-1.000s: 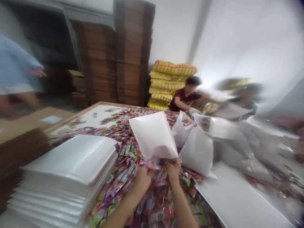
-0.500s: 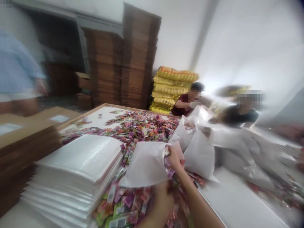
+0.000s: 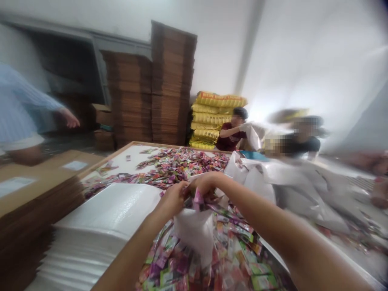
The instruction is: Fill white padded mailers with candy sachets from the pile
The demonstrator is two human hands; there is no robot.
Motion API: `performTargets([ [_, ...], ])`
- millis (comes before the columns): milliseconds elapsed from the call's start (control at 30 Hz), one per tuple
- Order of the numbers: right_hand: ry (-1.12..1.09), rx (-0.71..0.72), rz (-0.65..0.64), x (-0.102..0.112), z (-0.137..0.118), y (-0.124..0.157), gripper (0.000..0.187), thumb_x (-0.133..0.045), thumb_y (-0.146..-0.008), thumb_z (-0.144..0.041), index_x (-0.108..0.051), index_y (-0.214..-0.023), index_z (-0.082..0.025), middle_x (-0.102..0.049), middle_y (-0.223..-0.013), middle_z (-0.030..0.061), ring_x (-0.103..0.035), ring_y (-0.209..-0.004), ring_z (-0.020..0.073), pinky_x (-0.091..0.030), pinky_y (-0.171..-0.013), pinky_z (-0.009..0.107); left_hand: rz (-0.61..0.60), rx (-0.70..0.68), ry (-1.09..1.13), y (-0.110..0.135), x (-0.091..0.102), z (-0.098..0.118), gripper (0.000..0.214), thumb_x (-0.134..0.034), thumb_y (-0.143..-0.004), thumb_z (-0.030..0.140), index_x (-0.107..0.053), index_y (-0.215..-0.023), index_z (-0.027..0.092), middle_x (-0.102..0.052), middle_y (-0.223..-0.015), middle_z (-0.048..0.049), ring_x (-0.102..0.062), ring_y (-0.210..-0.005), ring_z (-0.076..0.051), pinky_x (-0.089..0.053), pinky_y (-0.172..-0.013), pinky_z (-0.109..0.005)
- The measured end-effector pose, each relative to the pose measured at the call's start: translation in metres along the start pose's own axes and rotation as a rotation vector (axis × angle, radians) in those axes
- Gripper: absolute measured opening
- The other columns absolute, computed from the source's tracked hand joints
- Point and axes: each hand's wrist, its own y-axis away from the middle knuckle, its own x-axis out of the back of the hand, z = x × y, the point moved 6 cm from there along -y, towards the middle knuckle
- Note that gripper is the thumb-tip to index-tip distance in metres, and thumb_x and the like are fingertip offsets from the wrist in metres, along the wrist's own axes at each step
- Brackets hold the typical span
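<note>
Both my hands meet above a heap of small colourful packets [image 3: 188, 161] on the table. My left hand [image 3: 171, 199] is closed on the top edge of a white mailer bag [image 3: 194, 232] that hangs down below it. My right hand [image 3: 203, 184] is closed on a bunch of colourful packets [image 3: 197, 197] right at the bag's mouth. A stack of white padded mailers [image 3: 100, 218] lies just left of my left forearm.
Flat cardboard [image 3: 36, 186] is stacked at the left. Filled white bags [image 3: 269, 178] lie to the right. Two people work at the table's far side, another person's arm [image 3: 36, 109] reaches in at left. Tall cardboard stacks [image 3: 172, 85] and yellow sacks [image 3: 212, 117] stand behind.
The bag went from held up, to lying flat, to hanging from my left hand. My right hand came up to its mouth with packets.
</note>
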Motion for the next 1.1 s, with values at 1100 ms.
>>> performTargets([
  [1100, -0.511, 0.086, 0.956, -0.008, 0.121, 0.168, 0.035, -0.057, -0.091, -0.043, -0.067, -0.110, -0.016, -0.071, -0.092, 0.0043, -0.065, -0.084, 0.0163, -0.050, -0.079, 0.030, -0.015, 0.275, 0.582, -0.029, 0.003, 0.042, 0.073, -0.065, -0.068, 0.011, -0.051, -0.140, 0.014, -0.071, -0.098, -0.0076, -0.061, -0.058, -0.010, -0.049, -0.056, -0.022],
])
